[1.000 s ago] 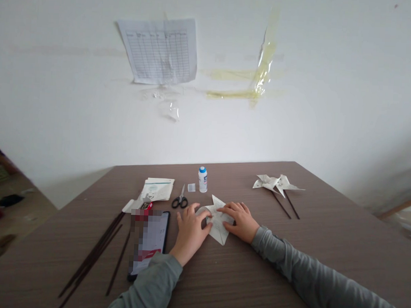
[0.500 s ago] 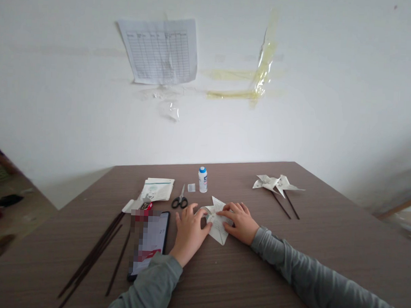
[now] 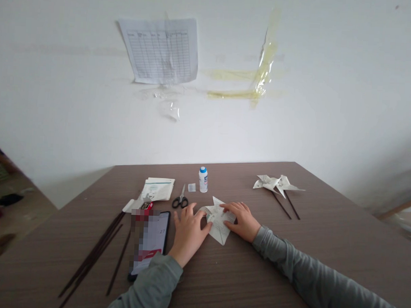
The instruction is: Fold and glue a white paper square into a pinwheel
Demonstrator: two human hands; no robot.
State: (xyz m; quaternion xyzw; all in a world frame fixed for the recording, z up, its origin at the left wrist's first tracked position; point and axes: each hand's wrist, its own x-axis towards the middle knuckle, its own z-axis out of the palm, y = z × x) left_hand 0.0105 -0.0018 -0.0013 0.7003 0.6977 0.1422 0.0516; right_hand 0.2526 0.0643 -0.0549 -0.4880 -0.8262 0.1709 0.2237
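Note:
A folded paper pinwheel (image 3: 219,223) with printed marks lies on the table between my hands. My left hand (image 3: 190,227) holds its left side, thumb and forefinger curved onto the paper while the other fingers arch above the table. On the opposite side, my right hand (image 3: 242,220) grips the right-hand blades between thumb and fingers. The pinwheel's centre shows between the fingertips; parts of its side blades are hidden under them.
Scissors (image 3: 180,201), a glue bottle (image 3: 203,180) and a small clear square (image 3: 191,187) stand behind my hands. Left are a phone (image 3: 154,242), a red container (image 3: 146,207), paper sheets (image 3: 158,189) and dark sticks (image 3: 97,249). Finished-looking pinwheels (image 3: 270,182) on sticks lie right.
My right hand's forefinger has drawn back from the pinwheel's centre towards its right side. My left hand and the pinwheel stay almost where they were.

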